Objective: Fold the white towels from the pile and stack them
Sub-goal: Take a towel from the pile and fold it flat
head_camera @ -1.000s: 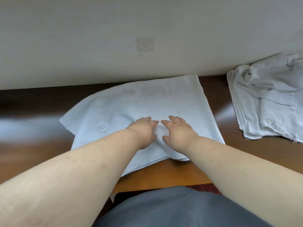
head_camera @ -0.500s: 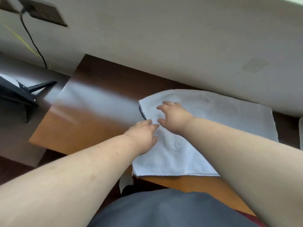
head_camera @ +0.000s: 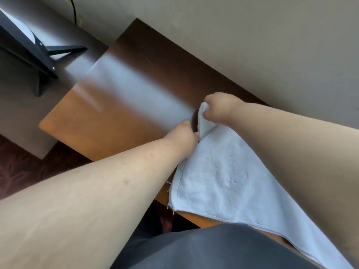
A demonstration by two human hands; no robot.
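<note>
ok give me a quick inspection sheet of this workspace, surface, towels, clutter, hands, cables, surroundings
surface: brown wooden table, glare across its middle.
job's things: one white towel on the table, its left edge lifted; the pile and the stack are out of view.
clutter: nothing seen.
grippers: left hand grips the towel's left edge; right hand pinches the raised far corner.
cables: dark cable runs down the wall.
surroundings: pale wall behind; black stand at left.
</note>
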